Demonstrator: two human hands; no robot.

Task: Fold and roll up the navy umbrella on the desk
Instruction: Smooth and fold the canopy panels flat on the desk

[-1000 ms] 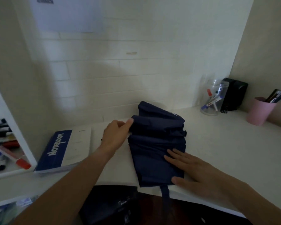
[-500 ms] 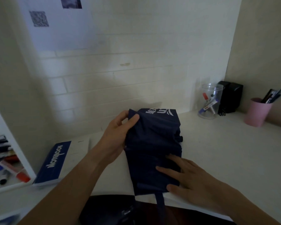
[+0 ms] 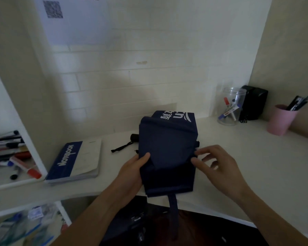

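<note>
Both hands have shifted: left hand (image 3: 132, 167) now pinches the navy fabric umbrella's (image 3: 167, 153) left edge, right hand (image 3: 219, 166) pinches its right edge, fingers curled. It lies at the white surface's (image 3: 256, 166) front, beside a blue-and-white notebook (image 3: 75, 160).

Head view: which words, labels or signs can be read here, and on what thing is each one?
"NOTEBOOK": on the blue cover of the notebook.
White print on the umbrella: folded, not readable.
Square code on the wall paper: too blurred.
Marker labels in the jar: too small.
</note>
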